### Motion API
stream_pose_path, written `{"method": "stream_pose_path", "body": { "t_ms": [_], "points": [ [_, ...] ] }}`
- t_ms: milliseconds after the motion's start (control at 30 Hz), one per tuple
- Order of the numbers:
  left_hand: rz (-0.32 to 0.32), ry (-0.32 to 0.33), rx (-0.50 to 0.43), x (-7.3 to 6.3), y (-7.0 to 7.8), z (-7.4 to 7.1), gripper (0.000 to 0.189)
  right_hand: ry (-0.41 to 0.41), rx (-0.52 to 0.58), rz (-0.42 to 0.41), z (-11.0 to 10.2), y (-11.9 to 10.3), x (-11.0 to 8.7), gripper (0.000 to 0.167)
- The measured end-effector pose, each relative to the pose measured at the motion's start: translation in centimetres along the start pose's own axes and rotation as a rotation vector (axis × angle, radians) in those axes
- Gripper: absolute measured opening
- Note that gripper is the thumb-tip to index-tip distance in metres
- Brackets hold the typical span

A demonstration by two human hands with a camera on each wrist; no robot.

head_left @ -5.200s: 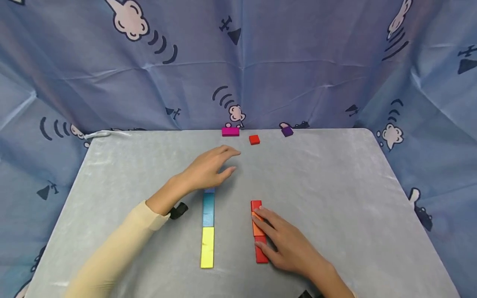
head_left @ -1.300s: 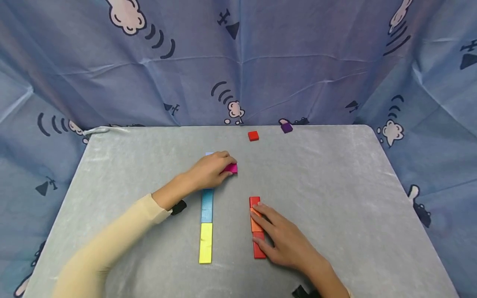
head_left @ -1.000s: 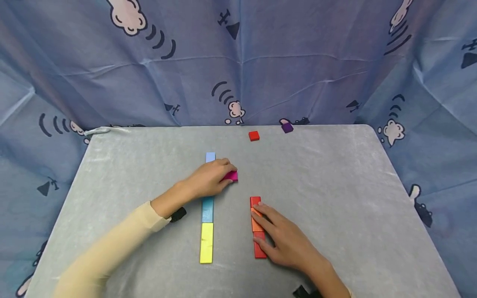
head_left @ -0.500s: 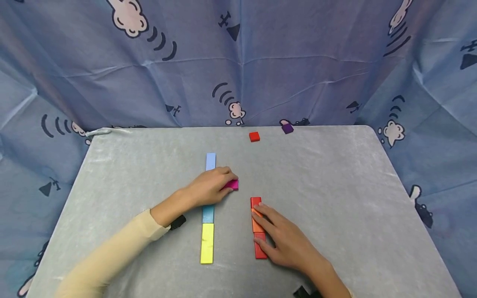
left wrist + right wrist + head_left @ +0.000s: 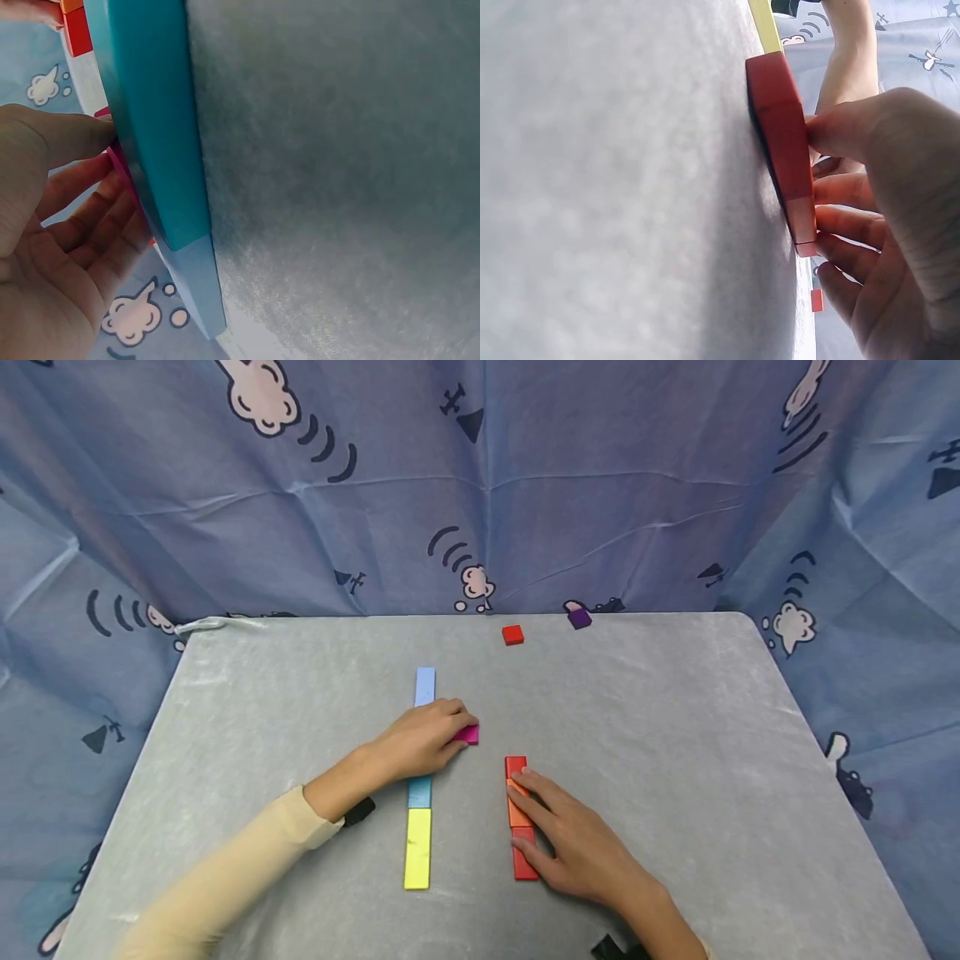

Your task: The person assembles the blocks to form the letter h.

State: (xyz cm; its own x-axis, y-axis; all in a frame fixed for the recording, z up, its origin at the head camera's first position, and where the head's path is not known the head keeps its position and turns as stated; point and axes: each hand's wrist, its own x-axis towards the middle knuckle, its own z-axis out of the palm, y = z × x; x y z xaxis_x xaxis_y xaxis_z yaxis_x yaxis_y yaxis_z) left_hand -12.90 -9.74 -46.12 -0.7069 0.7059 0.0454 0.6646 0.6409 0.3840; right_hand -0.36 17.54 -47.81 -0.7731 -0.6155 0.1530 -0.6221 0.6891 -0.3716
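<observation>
My left hand (image 5: 423, 739) pinches a magenta block (image 5: 470, 735) between thumb and fingers, just right of a column of flat blocks. That column runs from a yellow block (image 5: 417, 850) through a teal-blue block (image 5: 419, 792) to a light blue block (image 5: 425, 685); my hand covers its middle in the head view. Further right stands a shorter row: a red block (image 5: 524, 865) nearest, an orange block (image 5: 517, 815), then a smaller red block (image 5: 514, 765). Fingertips and thumb of my right hand (image 5: 585, 843) rest on this row, fingers extended. The left wrist view shows the magenta block (image 5: 124, 171) partly behind the teal one.
Near the far edge of the grey-covered table (image 5: 675, 735) lie a small red block (image 5: 513, 635) and a purple block (image 5: 579, 618). A blue patterned curtain (image 5: 600, 485) hangs behind the table and along both sides.
The magenta block, at the far table edge in the oldest frame, is now in my left hand and has come nearer, beside the blue column. My right hand stays on its row.
</observation>
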Motion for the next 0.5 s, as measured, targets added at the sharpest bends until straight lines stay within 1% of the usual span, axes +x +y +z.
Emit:
{"method": "stream_pose_path", "body": {
  "t_ms": [200, 333, 500],
  "points": [
    [-0.01, 0.0, 0.006, -0.18, 0.08, 0.1, 0.028, 0.003, -0.008, 0.0, 0.09, -0.02, -0.08, 0.065],
    [-0.004, 0.005, 0.017, -0.31, 0.08, 0.19, 0.028, 0.006, -0.012, -0.004, 0.17, 0.04, -0.14, 0.065],
    [-0.011, 0.011, 0.023, -0.46, 0.08, 0.2, 0.029, -0.006, -0.005, 0.002, 0.12, 0.06, -0.05, 0.065]
  ]
}}
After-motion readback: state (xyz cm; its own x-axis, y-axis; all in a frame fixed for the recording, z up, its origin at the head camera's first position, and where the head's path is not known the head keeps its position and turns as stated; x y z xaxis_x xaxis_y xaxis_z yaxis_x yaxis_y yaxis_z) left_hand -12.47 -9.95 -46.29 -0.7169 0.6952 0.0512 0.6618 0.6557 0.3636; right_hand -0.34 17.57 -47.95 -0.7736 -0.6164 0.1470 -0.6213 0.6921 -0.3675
